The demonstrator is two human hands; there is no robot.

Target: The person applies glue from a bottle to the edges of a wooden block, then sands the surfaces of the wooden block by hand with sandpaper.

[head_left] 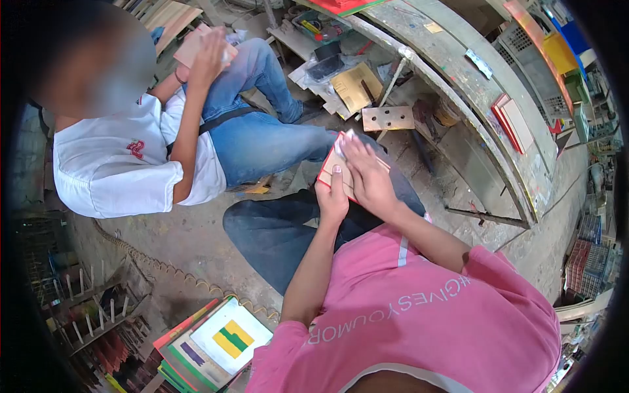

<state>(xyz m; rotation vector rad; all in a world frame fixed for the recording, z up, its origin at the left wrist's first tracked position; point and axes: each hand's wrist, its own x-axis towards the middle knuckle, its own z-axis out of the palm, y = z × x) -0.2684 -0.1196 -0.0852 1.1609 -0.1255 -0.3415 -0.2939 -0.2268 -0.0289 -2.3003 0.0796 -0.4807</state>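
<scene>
My left hand (333,200) grips a small wooden board (331,166) with red edges by its near side, the thumb lying on its pale face. Across the same face lies my right hand (369,175), its fingers pressing a small white folded piece (348,135) against the far end; cloth or paper, I cannot tell which. The board is held tilted above my lap, close to my dark trousers (272,229).
A co-worker in a white shirt (118,177) sits at the left, holding a similar board (196,47). On the curved bench (452,59) lie red-edged boards (512,123). A holed wooden block (388,118) sits beneath it. Painted panels (213,344) and a coiled hose (157,264) are on the floor.
</scene>
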